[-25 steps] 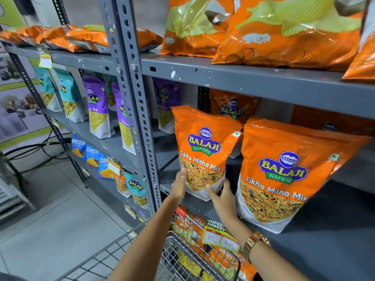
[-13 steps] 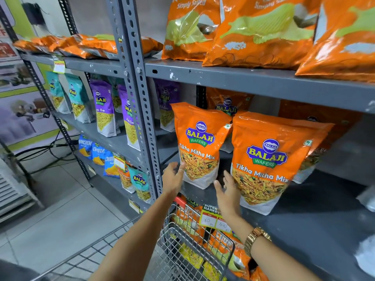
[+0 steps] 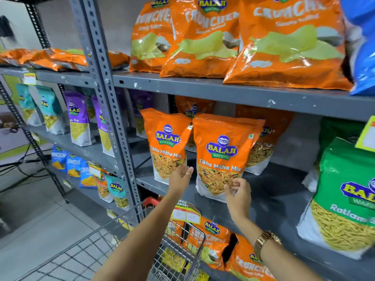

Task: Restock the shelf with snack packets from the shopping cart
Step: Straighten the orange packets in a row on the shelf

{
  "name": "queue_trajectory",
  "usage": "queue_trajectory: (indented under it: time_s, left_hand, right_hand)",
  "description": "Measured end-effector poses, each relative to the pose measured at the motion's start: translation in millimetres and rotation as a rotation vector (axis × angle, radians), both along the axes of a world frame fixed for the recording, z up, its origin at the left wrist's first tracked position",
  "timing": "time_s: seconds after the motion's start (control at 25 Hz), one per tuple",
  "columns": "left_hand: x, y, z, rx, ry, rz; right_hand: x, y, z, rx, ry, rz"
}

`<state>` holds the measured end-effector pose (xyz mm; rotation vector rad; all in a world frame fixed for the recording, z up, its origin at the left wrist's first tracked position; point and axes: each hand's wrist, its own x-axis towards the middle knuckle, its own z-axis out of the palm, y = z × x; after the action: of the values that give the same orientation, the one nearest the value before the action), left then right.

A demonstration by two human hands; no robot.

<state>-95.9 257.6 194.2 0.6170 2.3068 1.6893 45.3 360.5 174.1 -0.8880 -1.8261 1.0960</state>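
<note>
The grey metal middle shelf [image 3: 269,201] carries two orange "Tikha Mitha Mix" pouches upright near its front edge, side by side with their top corners touching. The left orange pouch [image 3: 167,142] stands close to the perforated grey steel upright [image 3: 105,102]; the right orange pouch [image 3: 223,151] stands beside it. Behind them, at least two more orange pouches of the same kind are partly hidden. To the right of the right pouch, a stretch of bare shelf surface lies open as far as the green "Ratlami" pouch [image 3: 343,191] at the frame's right edge.

The left hand [image 3: 180,177] is open, fingers extended and loosely together, at the lower right corner of the left pouch; whether it touches cannot be told. The right hand [image 3: 237,193] has its fingers curled against the lower front of the right pouch, gripping nothing. A gold metal wristwatch [image 3: 265,240] sits on the right wrist.

The shelf above holds three large orange "Crunchex" crisp bags [image 3: 203,39] upright, overhanging its front edge slightly, with a blue bag [image 3: 363,47] at the far right.

The silver wire shopping cart [image 3: 178,250] stands below the hands, against the shelf front. Orange Crunchex packets [image 3: 211,240] show behind the cart on the lower level, at least two.
</note>
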Motion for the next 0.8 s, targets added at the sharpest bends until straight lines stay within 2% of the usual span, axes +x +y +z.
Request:
queue_trajectory:
  time_s: [0.36, 0.56, 0.68, 0.8]
  left_hand:
    - [-3, 33, -7, -0.018, -0.261, -0.319]
    - [7, 38, -3, 0.012, -0.361, -0.317]
    - [21, 38, -1, 0.024, -0.38, -0.322]
    - [36, 42, -4, 0.049, -0.4, -0.341]
  right_hand:
    - [-2, 21, -12, -0.111, -0.115, 0.046]
    - [0, 36, -12, -0.306, -0.126, 0.041]
    - [15, 39, -10, -0.276, -0.205, 0.048]
    - [35, 34, -16, -0.239, -0.184, -0.005]
